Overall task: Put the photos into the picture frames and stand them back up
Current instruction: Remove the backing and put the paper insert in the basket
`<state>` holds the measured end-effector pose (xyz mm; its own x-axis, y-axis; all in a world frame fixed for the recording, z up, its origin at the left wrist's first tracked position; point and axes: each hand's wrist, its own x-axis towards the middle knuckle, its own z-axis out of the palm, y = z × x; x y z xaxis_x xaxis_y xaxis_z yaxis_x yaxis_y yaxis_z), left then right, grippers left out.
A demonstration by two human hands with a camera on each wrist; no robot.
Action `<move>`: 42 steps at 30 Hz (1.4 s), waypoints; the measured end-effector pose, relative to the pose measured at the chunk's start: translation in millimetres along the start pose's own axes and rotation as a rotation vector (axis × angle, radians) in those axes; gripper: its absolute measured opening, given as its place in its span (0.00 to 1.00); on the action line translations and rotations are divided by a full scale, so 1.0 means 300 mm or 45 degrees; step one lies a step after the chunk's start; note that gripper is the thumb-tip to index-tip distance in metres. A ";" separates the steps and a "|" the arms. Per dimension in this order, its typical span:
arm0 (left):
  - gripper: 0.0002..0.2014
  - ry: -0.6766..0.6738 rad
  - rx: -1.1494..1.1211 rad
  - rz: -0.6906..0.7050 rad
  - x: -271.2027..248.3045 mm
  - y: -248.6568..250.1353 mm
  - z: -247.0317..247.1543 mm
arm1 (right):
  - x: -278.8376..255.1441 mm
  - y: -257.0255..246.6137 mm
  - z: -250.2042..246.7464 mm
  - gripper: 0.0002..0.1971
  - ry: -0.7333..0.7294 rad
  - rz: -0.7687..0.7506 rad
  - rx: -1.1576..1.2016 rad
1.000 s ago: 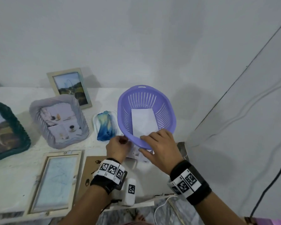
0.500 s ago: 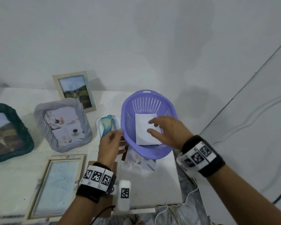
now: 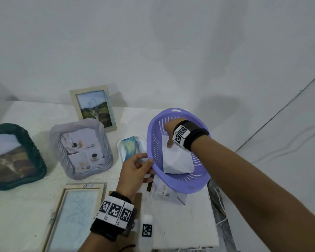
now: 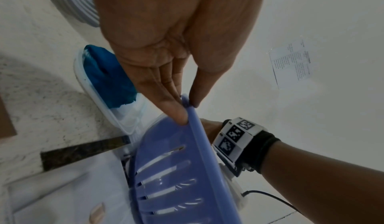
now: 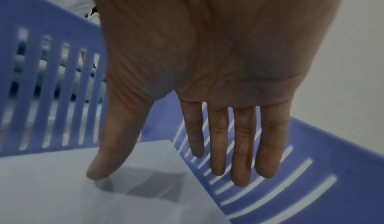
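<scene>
Your left hand (image 3: 135, 171) pinches the near-left rim of the purple basket (image 3: 198, 180), tipping it up off the white table (image 3: 25, 200). Your right hand (image 3: 171, 131) reaches into the basket, thumb touching the top of the white photo paper (image 3: 176, 160) lying there (blank side up). Left of the basket sit a small white tray (image 3: 121, 148) with a blue cloth (image 3: 130, 148), three standing frames, and a wooden frame (image 3: 58, 211) lying flat

Plain white wall (image 3: 153, 51) behind; pale speckled table (image 3: 16, 206); printed paper sheet (image 4: 290, 63) stuck on wall.
</scene>
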<state>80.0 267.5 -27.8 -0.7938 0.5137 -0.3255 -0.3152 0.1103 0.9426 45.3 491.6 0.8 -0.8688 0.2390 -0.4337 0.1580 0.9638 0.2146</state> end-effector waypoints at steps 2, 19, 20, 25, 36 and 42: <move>0.08 -0.018 0.002 0.009 0.001 0.003 -0.004 | 0.007 -0.004 0.010 0.26 -0.021 -0.001 -0.061; 0.11 0.048 0.122 0.067 0.007 -0.020 -0.010 | -0.048 0.073 -0.063 0.12 0.196 0.049 0.536; 0.11 0.087 0.147 0.095 0.008 -0.023 -0.011 | -0.077 0.085 -0.083 0.12 0.242 0.055 0.603; 0.09 0.197 0.327 0.364 0.013 0.002 -0.028 | -0.260 0.115 -0.169 0.11 0.529 -0.041 0.816; 0.07 -0.070 0.104 0.565 -0.154 0.137 -0.175 | -0.519 -0.223 -0.197 0.11 0.883 -0.256 1.135; 0.07 0.013 -0.012 0.400 -0.222 0.083 -0.403 | -0.528 -0.471 -0.071 0.18 0.978 0.071 1.587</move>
<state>62.1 133.1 8.4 -0.8583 0.5128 -0.0193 -0.0584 -0.0604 0.9965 150.6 315.1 57.8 -0.8160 0.5430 0.1982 0.1471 0.5267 -0.8372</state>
